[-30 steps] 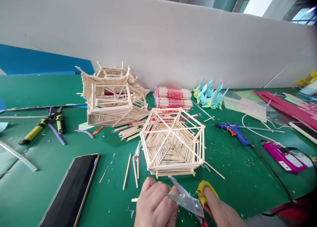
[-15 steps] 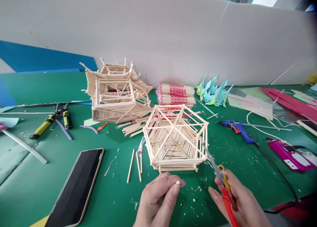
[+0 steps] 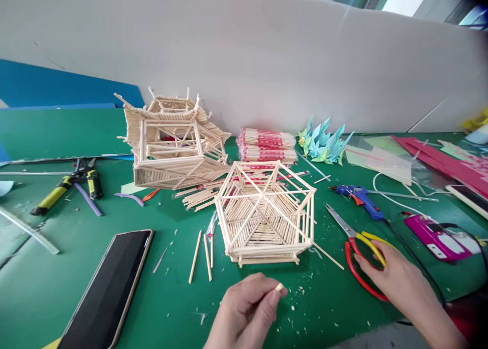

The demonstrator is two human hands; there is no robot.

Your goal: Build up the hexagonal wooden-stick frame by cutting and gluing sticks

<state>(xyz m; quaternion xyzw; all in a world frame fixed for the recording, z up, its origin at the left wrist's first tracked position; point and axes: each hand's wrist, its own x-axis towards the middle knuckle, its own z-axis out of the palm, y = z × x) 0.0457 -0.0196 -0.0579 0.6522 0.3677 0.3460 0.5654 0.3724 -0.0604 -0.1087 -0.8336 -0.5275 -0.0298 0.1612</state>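
Head view: at the far left of the green bench (image 3: 343, 308) lie yellow-handled cutters (image 3: 63, 190), and nearer the camera a dark phone (image 3: 110, 283) lies face up. Behind them stands a stick-built pagoda model (image 3: 171, 146), with loose sticks (image 3: 200, 255) scattered in front of it.

At the centre sits a hexagonal stick frame (image 3: 267, 214), with its open side up. Just in front of it, the left hand (image 3: 246, 311) is clenched in a pinch, and holds a short stick stub (image 3: 279, 287) between thumb and forefinger, raised just above the bench. Behind the frame lies a bundle of red-and-white wrapped sticks (image 3: 267, 147) against the white wall, with teal paper cranes (image 3: 324, 146) beside it.

To the right of the frame the scissors (image 3: 356, 245) lie flat on the bench, blades slightly apart and pointing away. The right hand (image 3: 400, 283) is released, and its outstretched fingertips rest on the yellow and red handle loops. Beyond the scissors lies a blue glue gun (image 3: 360, 199), and further right a pink case (image 3: 438, 240).
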